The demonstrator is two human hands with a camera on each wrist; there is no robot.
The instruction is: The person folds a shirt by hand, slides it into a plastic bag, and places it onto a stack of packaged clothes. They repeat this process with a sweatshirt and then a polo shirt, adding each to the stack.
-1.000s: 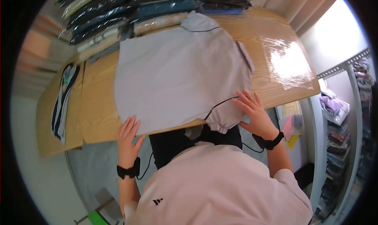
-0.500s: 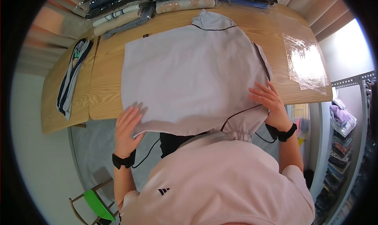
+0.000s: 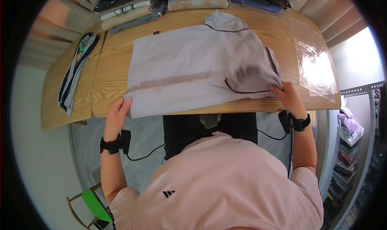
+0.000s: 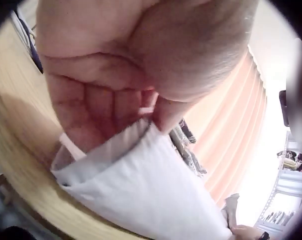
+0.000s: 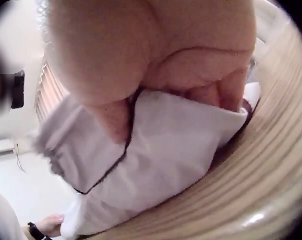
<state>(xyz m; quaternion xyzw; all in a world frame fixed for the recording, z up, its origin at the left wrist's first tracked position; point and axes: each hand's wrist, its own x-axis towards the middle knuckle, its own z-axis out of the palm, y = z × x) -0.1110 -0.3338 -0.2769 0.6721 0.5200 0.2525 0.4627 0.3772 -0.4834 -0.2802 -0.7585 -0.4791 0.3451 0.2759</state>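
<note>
A pale grey top (image 3: 173, 61) with thin dark piping lies spread on the wooden table (image 3: 115, 69), its near side folded over in a long band. At the fold's left end, my left hand (image 3: 117, 115) pinches the hem; the left wrist view shows the layered cloth (image 4: 146, 185) between thumb and curled fingers. My right hand (image 3: 287, 96) grips the other end by the shoulder, its thumb on the cloth beside the piping (image 5: 128, 145). A sleeve with a gathered cuff (image 3: 217, 15) points to the far side. The near sleeve lies folded inward.
Plastic-wrapped folded garments (image 3: 193, 3) are stacked along the table's far edge. A striped navy and white garment (image 3: 75, 77) lies at the left. Clear plastic bags (image 3: 316, 67) lie at the right. Shelves of packed clothes (image 3: 342, 157) stand beyond, and a green chair (image 3: 96, 204) is behind on the left.
Both hands, flat on the top before, now grip its near edge. That edge and the near sleeve have been turned over away from the body, onto the top.
</note>
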